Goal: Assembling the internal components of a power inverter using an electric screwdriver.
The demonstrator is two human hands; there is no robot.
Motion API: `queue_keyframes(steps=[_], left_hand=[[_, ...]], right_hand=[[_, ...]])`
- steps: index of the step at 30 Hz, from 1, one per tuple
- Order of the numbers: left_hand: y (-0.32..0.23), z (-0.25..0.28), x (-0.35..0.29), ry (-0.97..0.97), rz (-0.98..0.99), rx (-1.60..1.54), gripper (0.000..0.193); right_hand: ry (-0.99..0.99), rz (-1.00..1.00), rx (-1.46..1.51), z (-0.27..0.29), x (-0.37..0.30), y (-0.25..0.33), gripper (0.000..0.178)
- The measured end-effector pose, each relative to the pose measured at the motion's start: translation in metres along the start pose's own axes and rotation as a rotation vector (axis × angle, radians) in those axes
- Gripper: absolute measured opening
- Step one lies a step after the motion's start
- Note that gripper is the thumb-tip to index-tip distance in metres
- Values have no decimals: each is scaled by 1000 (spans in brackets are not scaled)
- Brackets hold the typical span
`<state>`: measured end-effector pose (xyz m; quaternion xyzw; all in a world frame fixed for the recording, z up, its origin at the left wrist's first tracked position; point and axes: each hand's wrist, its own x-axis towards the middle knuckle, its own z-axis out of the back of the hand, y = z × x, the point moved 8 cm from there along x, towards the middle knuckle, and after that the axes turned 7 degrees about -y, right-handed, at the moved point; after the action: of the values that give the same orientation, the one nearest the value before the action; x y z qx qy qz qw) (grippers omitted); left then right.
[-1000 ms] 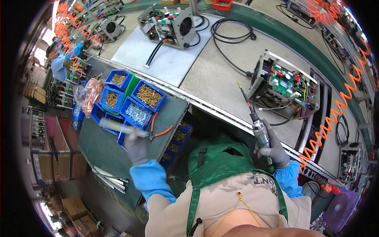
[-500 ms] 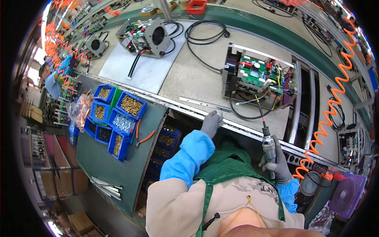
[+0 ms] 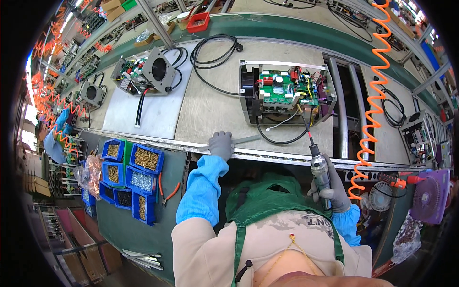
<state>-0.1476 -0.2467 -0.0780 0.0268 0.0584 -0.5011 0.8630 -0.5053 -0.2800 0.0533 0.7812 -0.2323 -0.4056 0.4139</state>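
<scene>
My left hand [image 3: 221, 145], in a grey glove, is at the front edge of the bench with its fingers closed over a thin flat metal strip [image 3: 246, 139]. Both ends of the strip stick out beside the hand. My right hand [image 3: 335, 190], gloved too, is wrapped round a grey-green electric screwdriver [image 3: 320, 171]. Its bit points up and away, toward the front lower side of an open-framed device [image 3: 249, 115] with a black fan and a green circuit board [image 3: 282, 87]. Whether the tip touches the device I cannot tell. A black cable loops down before the device.
Left of me, blue bins [image 3: 147, 159] of screws and fittings stand beside orange-handled pliers [image 3: 168, 195]. A second fan device [image 3: 155, 69] sits on a white board [image 3: 160, 115]. Metal rollers [image 3: 340, 110] lie right of the device; an orange coiled hose [image 3: 370, 119] hangs there.
My left hand has moved left in the view and taken hold of the strip, which lay on the bench and is now turned at its edge. My right hand still holds the screwdriver. The view has shifted.
</scene>
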Motion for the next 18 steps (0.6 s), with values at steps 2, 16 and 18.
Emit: queue_keyframes(steps=[2,16,18], left_hand=[[1,-15,-4,4,-130,-118,30],[-196,219,-23,-592,-926,-387,26],[-200,219,-5,-519,-874,-382,26]], right_hand=[[-23,48,-3,-2,0,5,116],[31,526,353,13,-26,51,95],[1,503,335,6,-32,51,100]])
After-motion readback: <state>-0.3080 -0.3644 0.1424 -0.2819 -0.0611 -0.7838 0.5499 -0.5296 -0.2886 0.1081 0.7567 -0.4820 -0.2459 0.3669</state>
